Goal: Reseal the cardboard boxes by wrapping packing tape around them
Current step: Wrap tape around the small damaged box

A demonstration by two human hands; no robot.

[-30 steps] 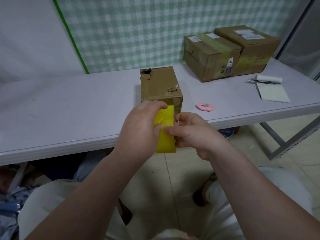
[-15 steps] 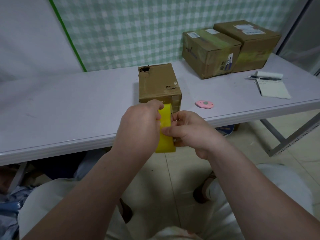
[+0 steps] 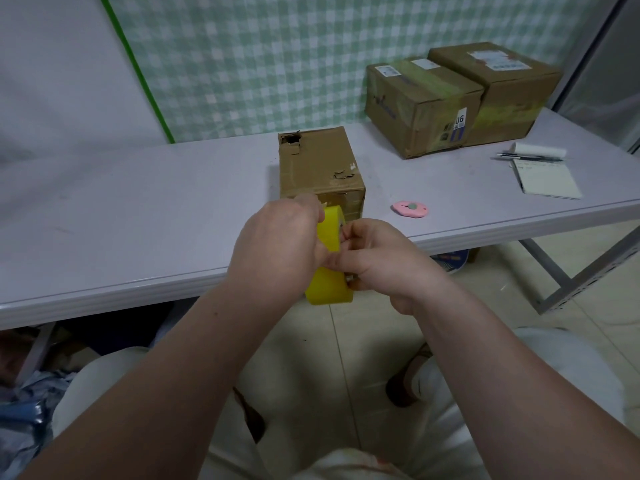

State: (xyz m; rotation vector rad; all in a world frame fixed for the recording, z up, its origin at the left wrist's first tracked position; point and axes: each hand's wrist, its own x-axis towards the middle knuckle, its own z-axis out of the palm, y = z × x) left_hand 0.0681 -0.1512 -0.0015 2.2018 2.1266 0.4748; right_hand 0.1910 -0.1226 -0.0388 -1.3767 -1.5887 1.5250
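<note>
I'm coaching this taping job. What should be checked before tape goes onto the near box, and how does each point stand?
1. Tape roll held firmly: ok; left hand and right hand both grip it.
2. Tape end peeled free: cannot tell; the hands hide it.
3. Near box within reach: ok; it stands by the table edge.
4. Near box top flat: ok, though one corner is torn.
5. Pink cutter ready: ok; it lies right of the near box.

the tape roll (image 3: 329,292) is bright yellow, the cardboard box (image 3: 318,161) plain brown, the cutter (image 3: 409,208) pink with a green dot, the table (image 3: 138,209) pale lilac, the backdrop (image 3: 259,57) green-and-white checked.
</note>
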